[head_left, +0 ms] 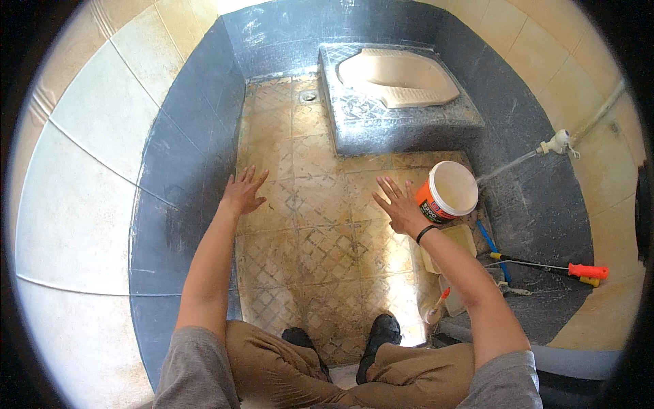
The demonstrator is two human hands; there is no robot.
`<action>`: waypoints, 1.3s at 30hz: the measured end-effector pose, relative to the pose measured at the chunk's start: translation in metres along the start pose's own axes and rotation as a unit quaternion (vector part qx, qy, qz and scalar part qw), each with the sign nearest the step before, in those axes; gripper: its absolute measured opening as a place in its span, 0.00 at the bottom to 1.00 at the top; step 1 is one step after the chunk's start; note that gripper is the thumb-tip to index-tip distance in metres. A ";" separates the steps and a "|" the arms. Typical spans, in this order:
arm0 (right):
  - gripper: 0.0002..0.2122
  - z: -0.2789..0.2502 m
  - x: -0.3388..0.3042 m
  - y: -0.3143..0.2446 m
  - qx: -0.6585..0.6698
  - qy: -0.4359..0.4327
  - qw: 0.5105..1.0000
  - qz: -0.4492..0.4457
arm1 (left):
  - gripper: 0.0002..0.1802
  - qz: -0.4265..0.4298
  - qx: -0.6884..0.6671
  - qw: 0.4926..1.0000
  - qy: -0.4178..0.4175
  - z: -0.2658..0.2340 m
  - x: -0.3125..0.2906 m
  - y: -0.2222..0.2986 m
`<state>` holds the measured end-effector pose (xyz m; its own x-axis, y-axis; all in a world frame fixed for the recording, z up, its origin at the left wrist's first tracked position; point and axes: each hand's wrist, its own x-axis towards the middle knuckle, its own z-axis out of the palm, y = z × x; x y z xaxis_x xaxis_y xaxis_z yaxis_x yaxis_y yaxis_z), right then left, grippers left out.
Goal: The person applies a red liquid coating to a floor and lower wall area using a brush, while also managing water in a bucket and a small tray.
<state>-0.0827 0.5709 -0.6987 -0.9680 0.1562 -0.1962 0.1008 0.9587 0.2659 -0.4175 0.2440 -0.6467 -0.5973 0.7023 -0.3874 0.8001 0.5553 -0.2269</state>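
Observation:
My left hand [244, 193] is held out over the tiled floor [320, 238] near the dark left wall, fingers spread, holding nothing. With its fingers apart and a black band at the wrist, my right hand [402, 208] reaches forward, also bare. Just beyond it stands an orange and black bucket [430, 202] with a white rim. Liquid shows inside, and water streams toward it from a white tap [557, 142] on the right wall. I cannot tell whether the right hand touches the bucket. Below the right forearm sits a pale yellowish tub [460, 240], partly hidden.
A squat toilet [409, 76] is set in a raised dark block [402, 136] at the back right. A floor drain [308, 97] lies left of it. Orange-handled tool [587, 271], blue strip [486, 236] and a bottle with a red tip [436, 310] are at the right.

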 end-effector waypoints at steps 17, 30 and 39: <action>0.30 0.009 -0.009 0.001 0.060 0.042 0.997 -0.018 | 0.20 0.028 -0.084 0.991 0.096 -0.012 0.000 0.003; 0.50 -0.036 -0.009 -0.002 -0.026 0.093 0.994 -0.046 | 0.24 0.013 -0.101 0.977 0.189 0.018 0.010 -0.012; 0.38 -0.005 -0.008 0.005 -0.033 0.082 0.996 -0.026 | 0.20 0.028 -0.067 0.989 0.127 0.005 0.012 0.002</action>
<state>-0.0752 0.5731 -0.6911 -0.9966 0.0613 -0.0552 0.0404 0.9461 0.3213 -0.4229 0.2514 -0.6568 -0.5603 0.8136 -0.1556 0.8281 0.5543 -0.0834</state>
